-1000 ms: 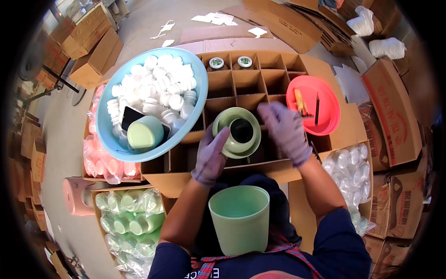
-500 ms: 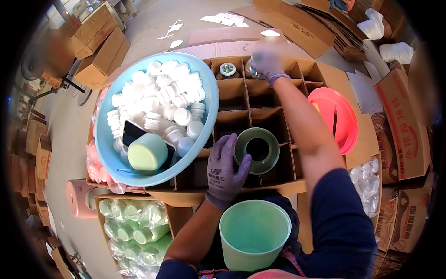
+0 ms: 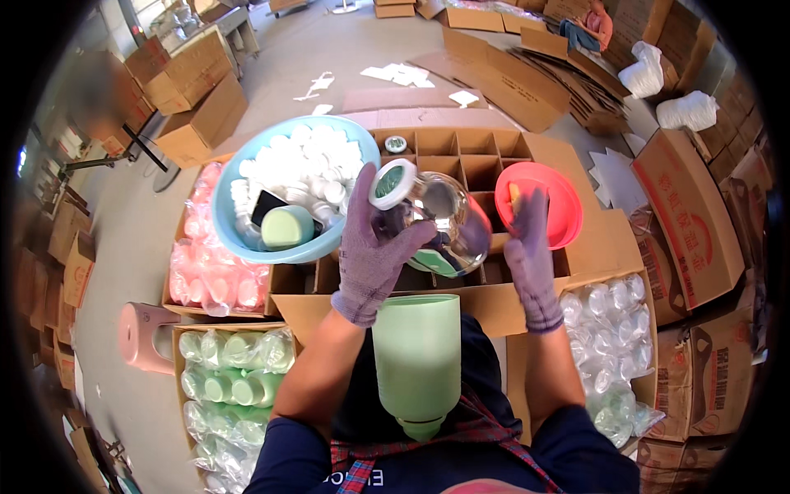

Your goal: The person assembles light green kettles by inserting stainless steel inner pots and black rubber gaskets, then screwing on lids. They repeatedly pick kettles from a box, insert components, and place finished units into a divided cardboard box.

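Note:
My left hand (image 3: pixel 372 247), in a grey-purple glove, grips a silvered glass flask liner (image 3: pixel 448 216) near its white-ringed end (image 3: pixel 393 183). The liner hangs tilted above the divided carton, its shiny round body toward the right. Beside it, my gloved right hand (image 3: pixel 529 259) is open with fingers stretched, apart from the liner and in front of a red basin (image 3: pixel 561 210). Below the hands, a pale green flask shell (image 3: pixel 417 354) rests at my lap, wide mouth up and narrow end toward me. Part of another green piece (image 3: pixel 436 262) shows beneath the liner.
Left of the carton (image 3: pixel 480 171), a blue basin (image 3: pixel 234 244) holds white caps, a phone and a green cup (image 3: pixel 287 227). Bagged pink parts (image 3: pixel 216 280), green parts (image 3: pixel 234 387) and clear-wrapped parts (image 3: pixel 607 333) stand around. A person (image 3: pixel 588 31) sits far right.
My right hand has come back from the far compartments toward me. My left hand has left the green flask in the carton and now grips the silvered liner. The lap shell has tipped.

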The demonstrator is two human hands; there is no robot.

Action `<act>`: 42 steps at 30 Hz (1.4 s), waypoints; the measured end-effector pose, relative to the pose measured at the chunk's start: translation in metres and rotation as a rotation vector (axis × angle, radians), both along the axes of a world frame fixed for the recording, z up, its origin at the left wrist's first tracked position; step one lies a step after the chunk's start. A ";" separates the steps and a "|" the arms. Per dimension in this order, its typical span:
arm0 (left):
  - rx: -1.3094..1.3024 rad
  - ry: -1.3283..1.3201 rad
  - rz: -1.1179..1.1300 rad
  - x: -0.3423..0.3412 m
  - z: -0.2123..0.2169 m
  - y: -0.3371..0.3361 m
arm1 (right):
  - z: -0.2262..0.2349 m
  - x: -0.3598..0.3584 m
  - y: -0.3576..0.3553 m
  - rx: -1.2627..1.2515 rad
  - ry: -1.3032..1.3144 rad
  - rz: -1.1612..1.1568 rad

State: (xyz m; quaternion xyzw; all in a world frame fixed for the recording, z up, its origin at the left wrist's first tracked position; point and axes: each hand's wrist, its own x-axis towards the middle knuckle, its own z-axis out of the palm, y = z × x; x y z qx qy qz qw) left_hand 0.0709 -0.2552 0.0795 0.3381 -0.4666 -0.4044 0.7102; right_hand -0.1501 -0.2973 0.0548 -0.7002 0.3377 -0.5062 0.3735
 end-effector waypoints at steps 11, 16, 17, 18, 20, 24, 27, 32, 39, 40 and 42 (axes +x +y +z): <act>0.466 -0.542 -0.355 0.030 -0.023 0.155 | -0.036 -0.063 -0.010 0.581 -0.341 0.316; 0.278 -0.856 -0.364 -0.006 -0.031 0.210 | 0.014 -0.095 0.033 0.549 0.177 0.573; 0.272 -0.844 -0.332 -0.005 -0.032 0.222 | 0.009 -0.106 0.051 0.517 0.270 0.545; 0.257 -0.846 -0.290 0.004 -0.032 0.231 | 0.005 -0.114 0.070 0.468 0.356 0.522; 0.196 -0.946 -0.099 0.019 -0.059 0.273 | -0.032 -0.132 0.130 0.509 0.306 0.454; 0.474 -0.497 -0.221 0.014 -0.104 0.326 | -0.066 -0.129 0.241 0.715 -0.152 0.275; 0.280 -0.200 -0.334 -0.015 -0.055 0.274 | -0.074 -0.139 0.268 0.852 0.122 0.029; -0.300 -0.666 -0.264 -0.047 0.006 0.208 | -0.118 -0.176 0.255 0.845 -0.254 0.218; -0.266 -0.522 -0.363 -0.071 0.029 0.200 | -0.112 -0.110 0.208 1.074 -1.284 0.326; -0.259 -0.510 -0.365 -0.071 0.028 0.201 | -0.111 -0.105 0.207 1.069 -1.304 0.327; -0.253 -0.488 -0.392 -0.069 0.027 0.201 | -0.107 -0.096 0.205 1.058 -1.319 0.334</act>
